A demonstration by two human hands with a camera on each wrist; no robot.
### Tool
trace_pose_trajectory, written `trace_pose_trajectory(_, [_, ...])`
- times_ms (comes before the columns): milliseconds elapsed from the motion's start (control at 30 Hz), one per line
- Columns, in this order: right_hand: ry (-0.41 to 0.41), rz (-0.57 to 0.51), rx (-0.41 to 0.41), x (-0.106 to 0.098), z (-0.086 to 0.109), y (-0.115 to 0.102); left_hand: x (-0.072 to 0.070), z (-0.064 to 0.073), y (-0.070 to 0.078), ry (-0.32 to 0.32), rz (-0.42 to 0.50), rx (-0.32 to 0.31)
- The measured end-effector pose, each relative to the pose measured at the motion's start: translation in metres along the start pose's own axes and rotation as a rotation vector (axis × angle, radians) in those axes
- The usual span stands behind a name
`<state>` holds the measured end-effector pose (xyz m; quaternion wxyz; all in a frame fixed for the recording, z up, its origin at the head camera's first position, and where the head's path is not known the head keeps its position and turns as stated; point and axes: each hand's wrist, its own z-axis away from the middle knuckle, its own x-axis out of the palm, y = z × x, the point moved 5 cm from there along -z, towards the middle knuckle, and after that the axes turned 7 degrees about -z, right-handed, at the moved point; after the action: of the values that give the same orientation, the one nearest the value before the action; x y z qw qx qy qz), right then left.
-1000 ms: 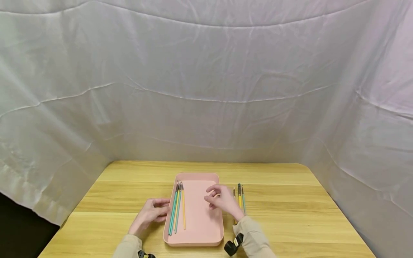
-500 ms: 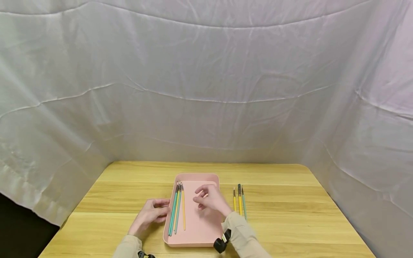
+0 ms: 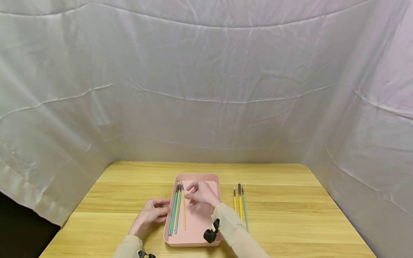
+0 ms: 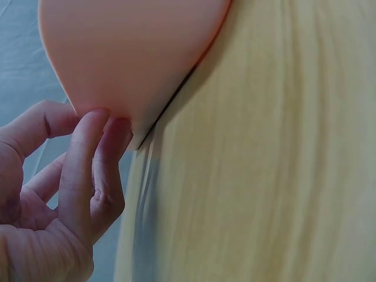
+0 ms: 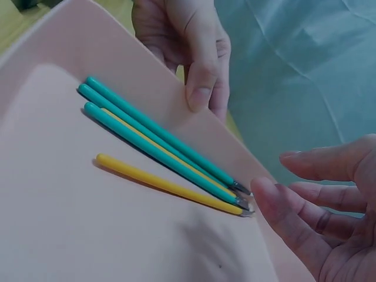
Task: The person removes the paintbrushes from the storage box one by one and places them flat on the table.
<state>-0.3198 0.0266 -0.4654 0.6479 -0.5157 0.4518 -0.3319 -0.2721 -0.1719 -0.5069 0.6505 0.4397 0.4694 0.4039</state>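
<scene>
"What are the hands doing, as we see them?"

"Our left hand point(image 3: 152, 211) holds the left edge of the pink tray point(image 3: 193, 236), thumb at the rim and fingertips against the outer wall. Our right hand point(image 3: 201, 193) is over the tray, fingers loosely bent, thumb and forefinger apart, with nothing in its grasp."

"How near is it to the brushes?"

"Its fingertips are just beside the lone yellow brush point(image 3: 184, 211); we can't tell whether they touch it."

"What else do we have in the tray?"

"Three green brushes point(image 5: 158, 130) and a second yellow brush, bunched along the left wall, bristles toward the far end. The lone one lies to their right, its tip near theirs and its handle apart."

"And outside it?"

"On the wooden table point(image 3: 290, 215), to the tray's right, we find two more yellow brushes point(image 3: 240, 204) and a thin green brush point(image 3: 244, 208), the right sleeve point(image 3: 238, 233) covering some handle ends. We also see a small black camera point(image 3: 210, 235) on that wrist, and a pale curtain point(image 3: 206, 125) behind the table."
</scene>
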Motion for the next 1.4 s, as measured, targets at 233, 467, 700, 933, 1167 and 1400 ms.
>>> trace_pose_trajectory(233, [0.002, -0.02, 0.064, 0.007, -0.016, 0.015, 0.001, 0.0, 0.0, -0.004, -0.006, -0.001])
trace_pose_trajectory(467, [0.05, -0.028, 0.123, 0.012, -0.024, 0.024, 0.001, -0.001, 0.001, -0.01, -0.004, 0.006])
trace_pose_trajectory(700, [0.068, 0.023, 0.103, 0.02, -0.027, 0.023, 0.001, -0.003, 0.001, -0.02, 0.011, 0.007])
trace_pose_trajectory(933, [0.08, 0.105, 0.12, 0.026, -0.026, 0.025, 0.002, 0.0, 0.001, -0.016, -0.001, 0.009])
trace_pose_trajectory(1167, [0.081, 0.12, 0.125, 0.029, -0.027, 0.028, 0.002, 0.001, 0.001, -0.013, -0.002, 0.009])
trace_pose_trajectory(1400, [0.046, 0.072, 0.152, 0.029, -0.027, 0.029, 0.001, -0.001, 0.0, -0.014, -0.001, 0.011])
